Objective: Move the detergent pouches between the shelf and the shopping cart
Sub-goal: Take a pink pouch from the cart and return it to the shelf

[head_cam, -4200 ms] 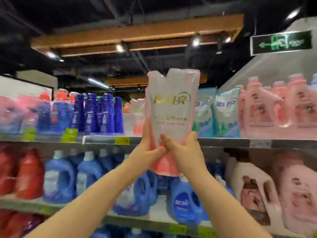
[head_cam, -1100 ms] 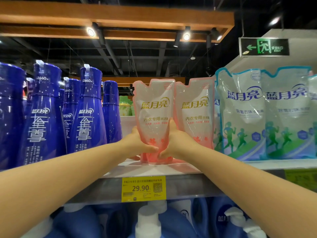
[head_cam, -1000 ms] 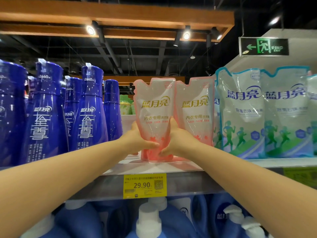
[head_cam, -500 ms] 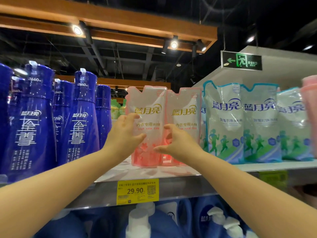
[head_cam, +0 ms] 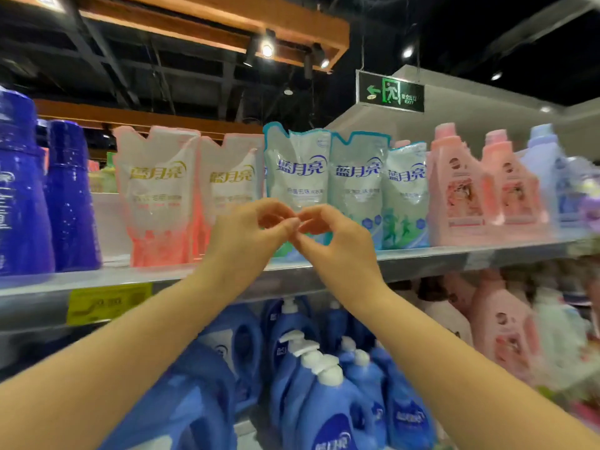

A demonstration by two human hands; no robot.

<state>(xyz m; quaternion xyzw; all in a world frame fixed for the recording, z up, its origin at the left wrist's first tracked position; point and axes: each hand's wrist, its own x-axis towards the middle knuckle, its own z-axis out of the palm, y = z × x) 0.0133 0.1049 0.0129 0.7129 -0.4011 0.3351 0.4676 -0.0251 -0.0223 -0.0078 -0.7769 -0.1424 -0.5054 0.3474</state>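
Top shelf, detergent aisle. We are seeing both hands raised in front of the shelf (head_cam: pixel 454 258). The left hand (head_cam: pixel 250 232) and right hand (head_cam: pixel 337 245) are hanging loosely curled, fingertips nearly meeting, and gripping nothing.

Two pink pouches (head_cam: pixel 156 196) are standing upright side by side on the shelf, left of the hands and not touched. Three blue-green pouches (head_cam: pixel 357 186) are standing in a row just to their right, the first one directly behind the hands. We are not seeing the shopping cart anywhere in this view.

Dark blue bottles (head_cam: pixel 69 196) are flanking the pouches on the left and pink jugs (head_cam: pixel 454 190) on the right. Pump bottles (head_cam: pixel 318 384) are filling the shelf below, and a yellow price tag (head_cam: pixel 108 302) is blurring on the shelf edge.

Handling, as we are judging it: these are soft film refill pouches, with liquid pooling low and a slack upper half. They are likely heavy at the bottom, floppy at the top, and slick on the glossy faces. We are favouring a two-handed hold round the lower body, with the palms at the side seams and the thumbs in front, keeping the pouch upright. Pinching the notched top alone is risking a swing or a slip. Neighbours are standing close, so a pouch pulled out carelessly is liable to tip the next one.
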